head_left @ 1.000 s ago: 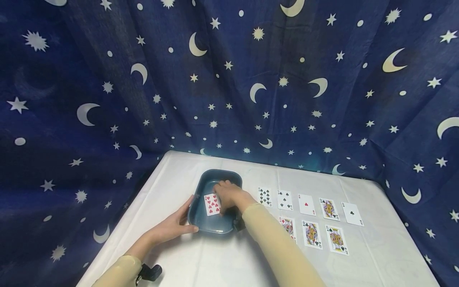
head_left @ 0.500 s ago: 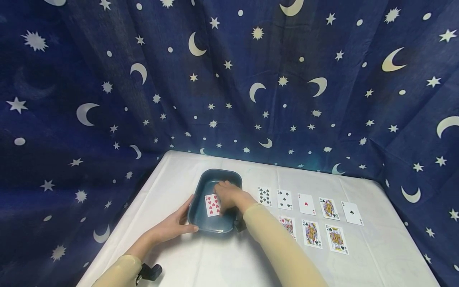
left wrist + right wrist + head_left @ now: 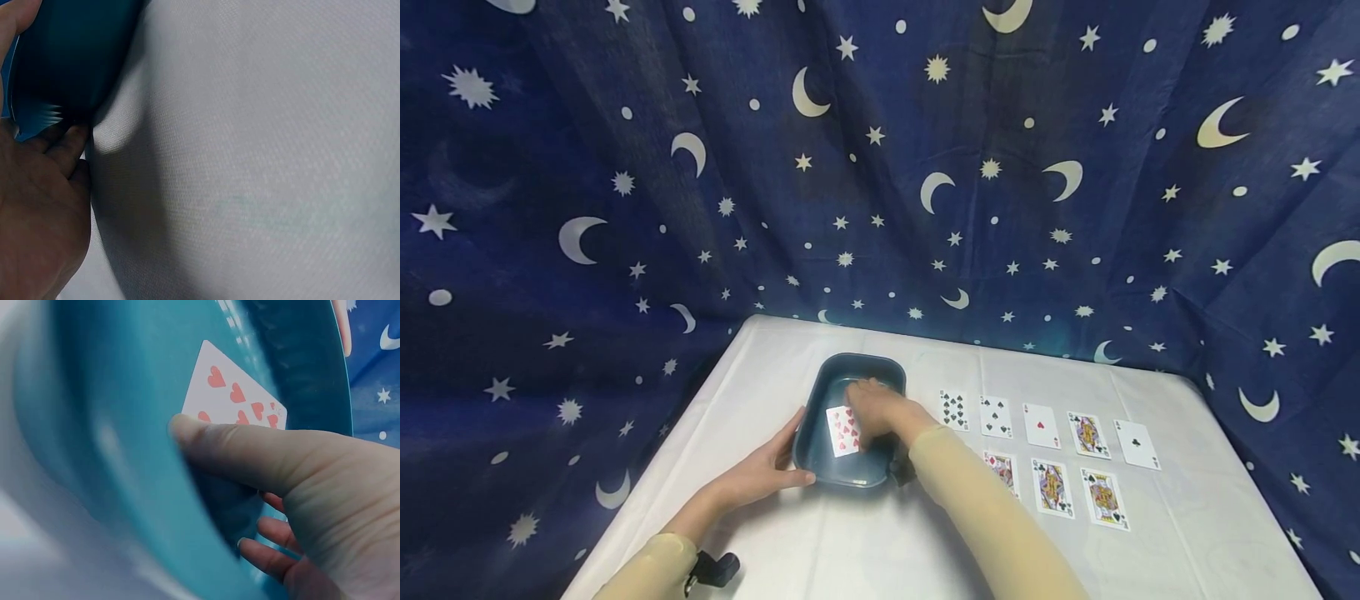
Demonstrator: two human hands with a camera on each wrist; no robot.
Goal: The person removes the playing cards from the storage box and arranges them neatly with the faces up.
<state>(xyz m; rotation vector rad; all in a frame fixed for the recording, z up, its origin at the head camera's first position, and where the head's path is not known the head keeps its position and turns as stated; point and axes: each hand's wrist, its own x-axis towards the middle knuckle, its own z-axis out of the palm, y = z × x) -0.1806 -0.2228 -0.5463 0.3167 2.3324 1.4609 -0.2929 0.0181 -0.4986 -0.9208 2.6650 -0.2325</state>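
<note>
A blue tray point(image 3: 850, 482) sits on the white tablecloth. My left hand point(image 3: 763, 471) holds its left side near the front corner; in the left wrist view the thumb and fingers point(image 3: 65, 150) lie against its outer wall. Inside the tray my right hand point(image 3: 880, 412) pinches a playing card of hearts point(image 3: 842, 433), face up and partly covered by the hand. From the right wrist the thumb point(image 3: 231, 447) lies across that card point(image 3: 231, 394), its number unclear, with other fingers point(image 3: 269, 556) curled below.
Right of the tray, several face-up cards form two rows, among them a spade card point(image 3: 996, 417), an ace of hearts point(image 3: 1041, 427), an ace of clubs point(image 3: 1137, 444) and a face card point(image 3: 1105, 499). A starry curtain point(image 3: 880, 167) hangs behind.
The hearts card has shifted and tilted slightly inside the tray as my right hand handles it. My left hand and the tray keep their place.
</note>
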